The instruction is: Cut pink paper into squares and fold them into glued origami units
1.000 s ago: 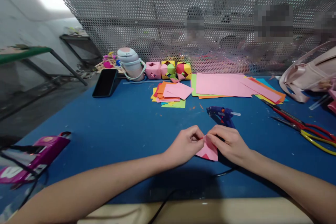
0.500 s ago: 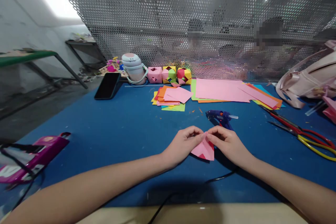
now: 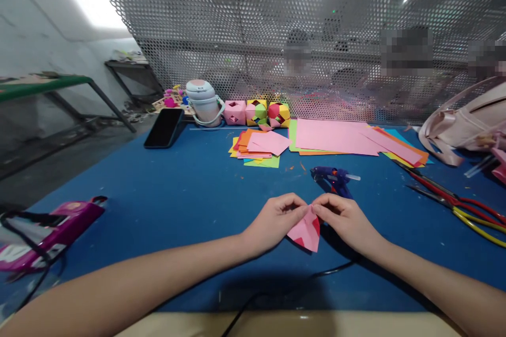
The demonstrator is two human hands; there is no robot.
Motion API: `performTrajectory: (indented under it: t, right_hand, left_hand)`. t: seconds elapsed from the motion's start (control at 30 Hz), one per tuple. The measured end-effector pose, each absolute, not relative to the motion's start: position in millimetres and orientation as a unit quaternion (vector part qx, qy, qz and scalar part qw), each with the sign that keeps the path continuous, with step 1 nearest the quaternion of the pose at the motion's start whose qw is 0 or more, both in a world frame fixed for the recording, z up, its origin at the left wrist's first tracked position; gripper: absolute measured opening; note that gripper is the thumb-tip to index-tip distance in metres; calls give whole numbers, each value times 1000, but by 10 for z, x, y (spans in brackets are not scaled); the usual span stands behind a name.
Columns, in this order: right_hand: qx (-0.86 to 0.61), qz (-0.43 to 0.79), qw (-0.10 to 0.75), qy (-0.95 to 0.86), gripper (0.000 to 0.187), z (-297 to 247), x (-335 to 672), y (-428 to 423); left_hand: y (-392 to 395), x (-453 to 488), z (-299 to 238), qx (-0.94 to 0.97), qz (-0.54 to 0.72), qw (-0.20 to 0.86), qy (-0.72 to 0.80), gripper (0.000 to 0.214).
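Note:
Between my two hands is a folded piece of pink paper (image 3: 305, 233) with red patches showing at its edges. My left hand (image 3: 274, 222) pinches its upper left edge between thumb and fingers. My right hand (image 3: 348, 221) pinches the top beside it, the fingertips of both hands nearly meeting. The lower part of the paper hangs free just above the table. Just beyond my right hand lies a dark blue glue gun (image 3: 332, 175) with a clear glue stick in its back; its handle is partly hidden by that hand.
On the blue table (image 3: 158, 195) lie small paper squares (image 3: 269, 143), larger paper sheets (image 3: 332, 136), scissors (image 3: 454, 202), a phone (image 3: 164, 127) and a magenta power strip (image 3: 71, 231). Folded paper cubes (image 3: 235, 112), a bottle (image 3: 203, 104) and a bag (image 3: 470, 121) stand near the mesh panel (image 3: 253, 21).
The paper has tilted slightly, its lower corner swinging down and a little left. Both hands keep their pinch on it. The whole view has shifted slightly.

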State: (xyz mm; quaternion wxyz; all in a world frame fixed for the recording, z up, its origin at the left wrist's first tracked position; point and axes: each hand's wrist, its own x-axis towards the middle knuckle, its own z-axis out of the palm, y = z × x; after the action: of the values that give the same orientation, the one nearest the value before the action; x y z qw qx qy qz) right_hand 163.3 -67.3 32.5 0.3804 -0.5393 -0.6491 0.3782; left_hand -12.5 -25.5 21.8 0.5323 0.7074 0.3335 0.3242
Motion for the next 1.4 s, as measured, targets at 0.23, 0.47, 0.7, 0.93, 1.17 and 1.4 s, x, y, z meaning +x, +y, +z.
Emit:
performTrajectory:
  t: [0.23,0.47,0.7,0.93,1.17,1.4]
  right_hand:
    - [-529,351,368,-679,20,356,1647,-678]
    - [-516,302,371,-710,16,364,1615,-709]
    - [-497,290,375,-727,21,377,1612,-718]
    - [-494,287,362,-737,19,345,1601,-738]
    - [-511,293,339,-734,23,327,1600,-719]
    - [-530,291,339,-721,18,319,1577,-728]
  left_hand:
    - [-281,-127,235,731,327,501,329,21]
    - [-308,-130,250,750,326,480,317,20]
    - [-351,-122,279,750,325,475,326,20]
    - [-350,-115,246,751,327,473,323,19]
    - [-343,-117,211,745,334,471,333,18]
    - [-334,-114,234,686,347,524,367,16]
